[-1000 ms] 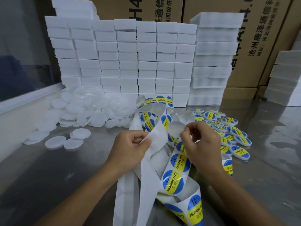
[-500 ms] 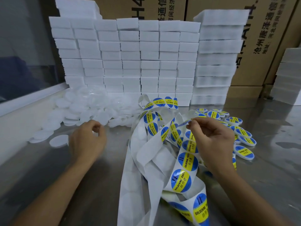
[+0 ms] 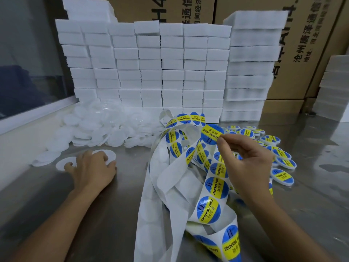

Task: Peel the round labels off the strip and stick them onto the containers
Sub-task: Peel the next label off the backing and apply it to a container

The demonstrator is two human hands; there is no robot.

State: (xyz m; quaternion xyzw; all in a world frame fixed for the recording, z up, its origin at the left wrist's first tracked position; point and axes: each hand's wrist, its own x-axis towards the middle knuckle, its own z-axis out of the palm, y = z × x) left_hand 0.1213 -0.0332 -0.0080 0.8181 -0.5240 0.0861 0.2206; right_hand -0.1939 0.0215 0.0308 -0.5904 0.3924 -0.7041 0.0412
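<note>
The right hand [image 3: 247, 163] is pinching a peeled blue-and-yellow label [image 3: 211, 134] between thumb and fingertips, holding it up over the tangled strip [image 3: 190, 186] lying mid-table [image 3: 105, 224]. To the left, the left hand [image 3: 92, 170] is curling its fingers over a white container [image 3: 107, 156], seemingly gripping it, near the unlabelled pile [image 3: 98, 127]. Labelled containers [image 3: 281, 175] are lying on the right.

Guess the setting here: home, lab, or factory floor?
Probably a small factory packing bench. A wall of identical white boxes stands before printed shipping cartons, and a heap of blank white containers lies on a steel table opposite already labelled ones.
</note>
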